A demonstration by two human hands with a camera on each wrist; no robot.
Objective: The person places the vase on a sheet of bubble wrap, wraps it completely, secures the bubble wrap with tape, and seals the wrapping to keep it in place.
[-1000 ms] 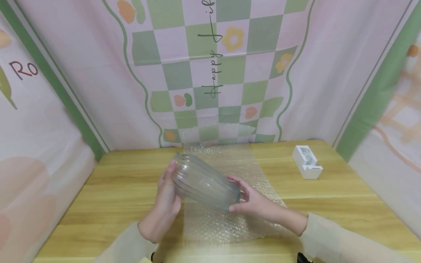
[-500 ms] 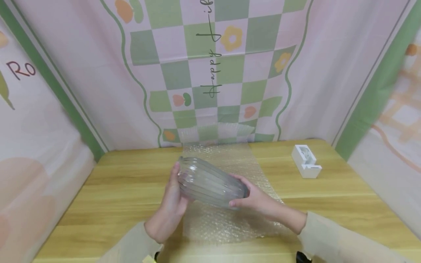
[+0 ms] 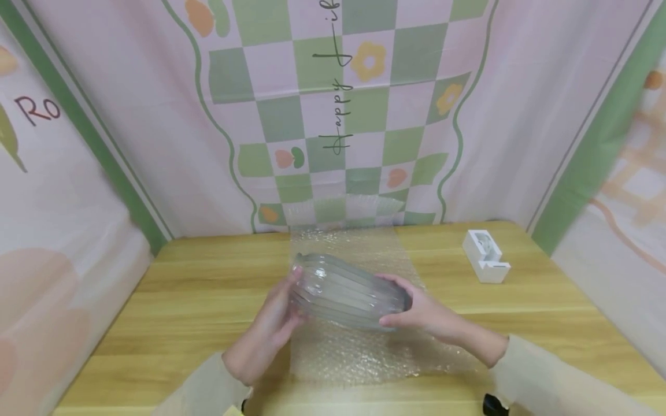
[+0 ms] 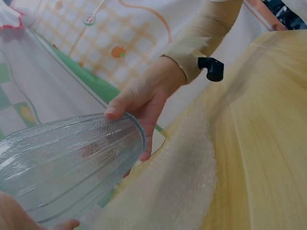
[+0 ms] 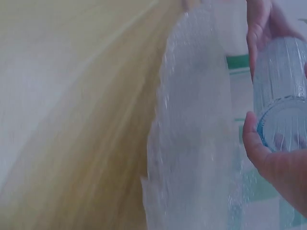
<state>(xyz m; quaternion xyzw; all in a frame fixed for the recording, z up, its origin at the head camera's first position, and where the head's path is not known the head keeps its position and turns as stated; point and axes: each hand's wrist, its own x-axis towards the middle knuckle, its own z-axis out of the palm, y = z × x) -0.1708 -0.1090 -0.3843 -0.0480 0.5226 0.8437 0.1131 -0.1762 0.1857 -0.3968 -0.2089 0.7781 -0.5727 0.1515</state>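
Note:
A ribbed clear glass vase [image 3: 346, 294] is held on its side above the bubble wrap [image 3: 354, 358], sloping down to the right. My left hand [image 3: 273, 323] holds its left end, thumb on the near upper side and fingers underneath. At the other end, my right hand [image 3: 426, 312] grips the vase around its thick round base. The left wrist view shows the right hand [image 4: 144, 98] with its thumb over the edge of the base. In the right wrist view the round base of the vase [image 5: 283, 72] faces the camera.
The bubble wrap sheet lies flat on the wooden table [image 3: 182, 329], its far end rising against the checked cloth backdrop [image 3: 364, 110]. A small white box-like holder [image 3: 489, 268] with something round and clear inside stands at the back right. Cloth hangs on both sides.
Both hands have shifted the vase to the right over the bubble wrap, and it now lies closer to level. The bubble wrap and white holder have stayed in place.

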